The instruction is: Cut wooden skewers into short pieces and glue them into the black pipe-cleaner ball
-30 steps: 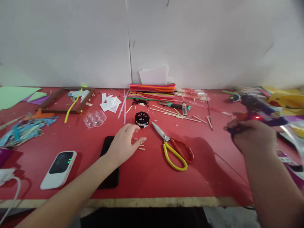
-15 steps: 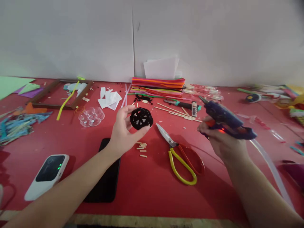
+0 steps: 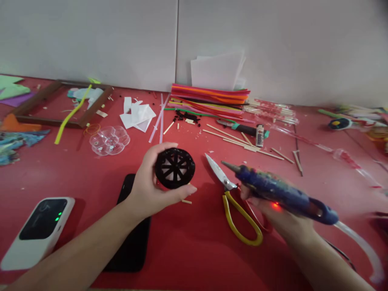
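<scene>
My left hand (image 3: 153, 182) grips a small black spoked wheel (image 3: 175, 167) by its rim, thumb below and fingers behind. The wheel's face is turned toward me, above the table. In my right hand (image 3: 275, 214) is a dark blue hot glue gun (image 3: 279, 190), lit by a red light, with a clear glue stick (image 3: 360, 242) trailing from its back. Its nozzle points left toward the wheel, apart from it. Scissors (image 3: 242, 218) with yellow and red handles lie on the table, partly behind the glue gun and right hand. Short wooden pieces (image 3: 186, 201) lie beneath the wheel, mostly hidden.
A black phone (image 3: 130, 250) and a white device (image 3: 39, 230) lie at left. Behind are a clear flower-shaped palette (image 3: 110, 140), white paper scraps (image 3: 139, 117), a bundle of pipe cleaners (image 3: 209, 97), thin sticks (image 3: 242, 141), pliers (image 3: 242, 129) and a wooden frame (image 3: 51, 121).
The glue gun has come left and down, nearer the wheel, its nozzle now over the scissors. The wheel has moved lower and closer to me. My view has shifted too.
</scene>
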`<state>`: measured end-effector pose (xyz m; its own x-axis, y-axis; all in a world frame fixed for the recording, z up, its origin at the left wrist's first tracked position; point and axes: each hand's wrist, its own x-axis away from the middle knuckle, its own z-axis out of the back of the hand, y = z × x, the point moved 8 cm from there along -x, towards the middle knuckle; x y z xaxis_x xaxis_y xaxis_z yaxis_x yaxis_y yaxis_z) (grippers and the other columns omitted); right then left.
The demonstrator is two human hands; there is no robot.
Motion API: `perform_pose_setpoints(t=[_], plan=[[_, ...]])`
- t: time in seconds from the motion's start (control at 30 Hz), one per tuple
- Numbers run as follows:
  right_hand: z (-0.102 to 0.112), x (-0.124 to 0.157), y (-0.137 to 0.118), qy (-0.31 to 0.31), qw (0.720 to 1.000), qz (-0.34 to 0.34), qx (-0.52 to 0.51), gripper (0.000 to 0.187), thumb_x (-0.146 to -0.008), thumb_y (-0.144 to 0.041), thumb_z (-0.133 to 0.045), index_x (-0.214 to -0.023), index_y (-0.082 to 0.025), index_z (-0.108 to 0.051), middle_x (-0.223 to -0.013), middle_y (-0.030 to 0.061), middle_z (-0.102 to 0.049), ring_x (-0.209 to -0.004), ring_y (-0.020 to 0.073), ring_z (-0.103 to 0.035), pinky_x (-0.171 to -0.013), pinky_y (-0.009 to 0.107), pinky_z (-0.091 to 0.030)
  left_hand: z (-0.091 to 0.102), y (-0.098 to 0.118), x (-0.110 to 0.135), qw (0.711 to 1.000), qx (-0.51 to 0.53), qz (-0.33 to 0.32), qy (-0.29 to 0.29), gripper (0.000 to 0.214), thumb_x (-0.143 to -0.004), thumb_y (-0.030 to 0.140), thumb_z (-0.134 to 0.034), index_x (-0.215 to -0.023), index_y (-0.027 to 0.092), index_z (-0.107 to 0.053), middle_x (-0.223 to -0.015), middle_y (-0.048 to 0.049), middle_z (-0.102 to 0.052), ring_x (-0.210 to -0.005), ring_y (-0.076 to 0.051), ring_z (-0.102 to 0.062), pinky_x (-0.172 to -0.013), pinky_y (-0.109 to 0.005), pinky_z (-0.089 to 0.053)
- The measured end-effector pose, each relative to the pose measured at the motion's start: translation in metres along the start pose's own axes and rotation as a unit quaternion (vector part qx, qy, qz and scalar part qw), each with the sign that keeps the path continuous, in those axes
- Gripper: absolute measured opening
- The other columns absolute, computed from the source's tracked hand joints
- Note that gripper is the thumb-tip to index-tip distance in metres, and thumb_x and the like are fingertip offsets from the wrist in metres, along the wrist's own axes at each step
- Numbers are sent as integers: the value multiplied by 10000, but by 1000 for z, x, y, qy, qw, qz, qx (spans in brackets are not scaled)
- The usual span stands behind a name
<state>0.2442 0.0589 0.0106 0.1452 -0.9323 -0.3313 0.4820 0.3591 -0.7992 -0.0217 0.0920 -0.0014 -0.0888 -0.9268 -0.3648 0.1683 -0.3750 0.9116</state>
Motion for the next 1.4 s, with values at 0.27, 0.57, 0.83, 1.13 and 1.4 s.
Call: perform_pose_setpoints(t=[0.27,0.57,0.83,1.13,1.4], plan=[[-17,-8,-28,-32,990,83,110,169,-792,-176,-619,-928,-274,-608,-609,-45,-633,-415,110,-558,-391,208,-449,-11,-9,2,999,-26,-10,-29,865,-627,393,-896,-1300,294,-362,-1238,-90,-492,-1021,-221,-623,-777,-313,-596],[-13,-4,-37,-23,986,98,135,175,-728,-207,-562,-888,-275,-584,-656,-11,-656,-458,137,-582,-422,259,-470,-14,9,6,992,-59,-92,-56,692,-675,174,-796,-1257,266,-433,-1232,-95,-504,-1115,-260,-584,-936,-409,-532],[-9,-7,-39,-2,977,107,186,78,-727,-241,-555,-802,-236,-579,-570,-35,-606,-409,96,-535,-407,215,-420,-14,13,6,988,-95,-101,-65,705,-702,195,-805,-1313,281,-464,-1285,-74,-569,-1172,-262,-588,-1016,-418,-510],[-9,-10,-42,13,980,105,166,18,-714,-228,-546,-697,-228,-539,-477,-61,-523,-344,66,-432,-348,184,-349,-14,7,6,992,-67,-72,-75,722,-715,202,-792,-1339,284,-438,-1388,-117,-508,-1279,-316,-543,-1057,-503,-500],[-10,-6,-36,-8,982,102,160,29,-713,-213,-549,-709,-231,-526,-507,-50,-537,-371,80,-442,-364,200,-370,-16,15,4,989,-64,-109,-77,655,-700,154,-776,-1253,254,-439,-1348,-116,-520,-1294,-308,-524,-1101,-516,-439]])
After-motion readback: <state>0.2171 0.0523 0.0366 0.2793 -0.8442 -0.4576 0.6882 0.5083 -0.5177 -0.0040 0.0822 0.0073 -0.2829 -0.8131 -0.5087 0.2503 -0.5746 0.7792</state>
